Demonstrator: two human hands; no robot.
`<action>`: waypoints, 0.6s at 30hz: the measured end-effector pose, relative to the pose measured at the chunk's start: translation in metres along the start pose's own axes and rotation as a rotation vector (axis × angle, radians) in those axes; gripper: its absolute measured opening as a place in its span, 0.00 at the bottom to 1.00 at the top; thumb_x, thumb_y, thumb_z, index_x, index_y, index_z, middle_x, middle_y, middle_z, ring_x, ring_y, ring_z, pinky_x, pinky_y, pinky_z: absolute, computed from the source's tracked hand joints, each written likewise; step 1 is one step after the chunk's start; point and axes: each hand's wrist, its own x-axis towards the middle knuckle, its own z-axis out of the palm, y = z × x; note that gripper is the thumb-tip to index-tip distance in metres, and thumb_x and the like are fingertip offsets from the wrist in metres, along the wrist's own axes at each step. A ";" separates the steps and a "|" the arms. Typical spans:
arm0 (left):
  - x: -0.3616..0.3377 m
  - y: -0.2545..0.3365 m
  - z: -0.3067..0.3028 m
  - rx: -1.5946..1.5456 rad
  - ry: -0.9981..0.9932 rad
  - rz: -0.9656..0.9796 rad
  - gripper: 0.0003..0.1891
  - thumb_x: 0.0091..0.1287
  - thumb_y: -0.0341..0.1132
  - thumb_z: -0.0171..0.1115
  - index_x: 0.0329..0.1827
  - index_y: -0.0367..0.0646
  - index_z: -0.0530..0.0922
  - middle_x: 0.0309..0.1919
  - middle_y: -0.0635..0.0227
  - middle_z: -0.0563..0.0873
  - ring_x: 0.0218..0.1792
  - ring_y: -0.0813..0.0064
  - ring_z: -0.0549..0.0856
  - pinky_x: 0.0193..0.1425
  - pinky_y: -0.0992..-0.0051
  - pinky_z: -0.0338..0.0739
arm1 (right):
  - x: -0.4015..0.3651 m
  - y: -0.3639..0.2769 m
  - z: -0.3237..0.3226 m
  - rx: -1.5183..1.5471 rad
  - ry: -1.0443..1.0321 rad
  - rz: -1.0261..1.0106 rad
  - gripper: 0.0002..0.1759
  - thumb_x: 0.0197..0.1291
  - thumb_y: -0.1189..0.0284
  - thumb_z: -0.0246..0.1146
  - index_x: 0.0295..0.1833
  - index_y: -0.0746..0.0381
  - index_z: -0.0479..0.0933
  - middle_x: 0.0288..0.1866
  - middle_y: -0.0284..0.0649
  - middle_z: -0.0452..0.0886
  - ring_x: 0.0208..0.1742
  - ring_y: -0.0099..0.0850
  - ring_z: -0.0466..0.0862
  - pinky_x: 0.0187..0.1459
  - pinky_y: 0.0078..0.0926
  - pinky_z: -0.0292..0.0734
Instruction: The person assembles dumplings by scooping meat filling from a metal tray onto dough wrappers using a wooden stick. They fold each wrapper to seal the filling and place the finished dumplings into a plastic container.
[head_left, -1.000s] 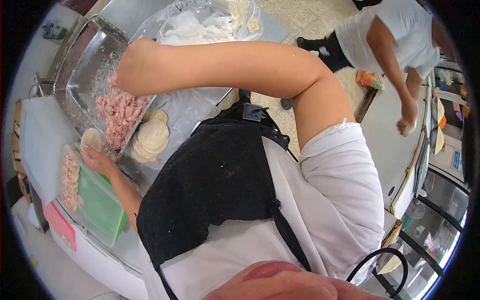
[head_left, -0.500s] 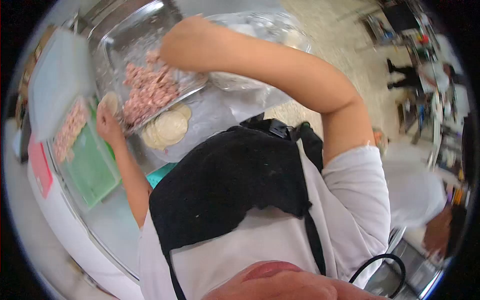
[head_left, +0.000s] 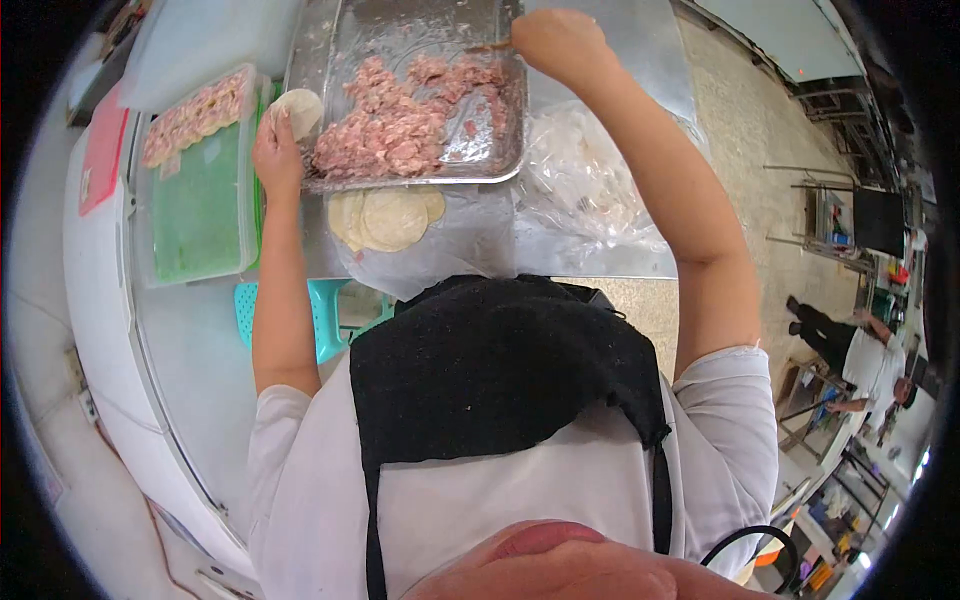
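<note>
My left hand is closed on a round, pale dough wrapper, held up at the left side of a metal tray. Pink minced meat is heaped in this tray, thickest toward the near left. At the tray's upper right edge is my right hand, its fingers wrapped round a thin brown stick that points left over the tray. How the stick's far end is shaped I cannot make out. More round dough wrappers lie overlapping on plastic just below the tray.
Left of the tray, a green-bottomed plastic container has filled pieces in a row along its far end. A clear plastic bag lies on the metal table right of the tray. A turquoise stool stands below. Another person is far right.
My right hand has moved from over the meat to the tray's right edge, and the stick now shows. My left hand still holds the wrapper. The camera view has turned.
</note>
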 end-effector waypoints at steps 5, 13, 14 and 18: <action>-0.004 0.001 0.001 0.008 0.080 0.014 0.22 0.72 0.44 0.51 0.56 0.32 0.76 0.51 0.46 0.81 0.54 0.50 0.80 0.58 0.64 0.73 | -0.042 -0.085 0.022 0.126 -0.175 -0.175 0.09 0.51 0.69 0.60 0.30 0.62 0.82 0.32 0.46 0.84 0.35 0.44 0.85 0.34 0.40 0.81; -0.005 0.010 -0.002 -0.109 0.166 0.088 0.19 0.73 0.40 0.50 0.56 0.34 0.76 0.50 0.47 0.82 0.51 0.50 0.81 0.55 0.64 0.74 | 0.012 -0.047 -0.038 0.062 -0.378 0.059 0.14 0.58 0.62 0.59 0.41 0.59 0.83 0.42 0.46 0.84 0.45 0.47 0.83 0.44 0.46 0.78; -0.005 0.012 -0.003 -0.178 0.144 0.067 0.18 0.73 0.40 0.49 0.55 0.35 0.76 0.48 0.47 0.83 0.50 0.50 0.82 0.54 0.64 0.75 | 0.027 -0.037 -0.029 0.052 -0.374 0.048 0.14 0.58 0.62 0.59 0.41 0.59 0.83 0.42 0.46 0.84 0.45 0.47 0.83 0.44 0.46 0.78; -0.007 0.021 -0.009 -0.235 0.138 0.091 0.14 0.72 0.38 0.52 0.51 0.37 0.78 0.43 0.47 0.83 0.45 0.49 0.83 0.49 0.64 0.76 | 0.057 -0.034 0.062 0.201 -0.111 0.019 0.14 0.60 0.63 0.57 0.40 0.61 0.82 0.41 0.48 0.83 0.44 0.47 0.83 0.45 0.44 0.77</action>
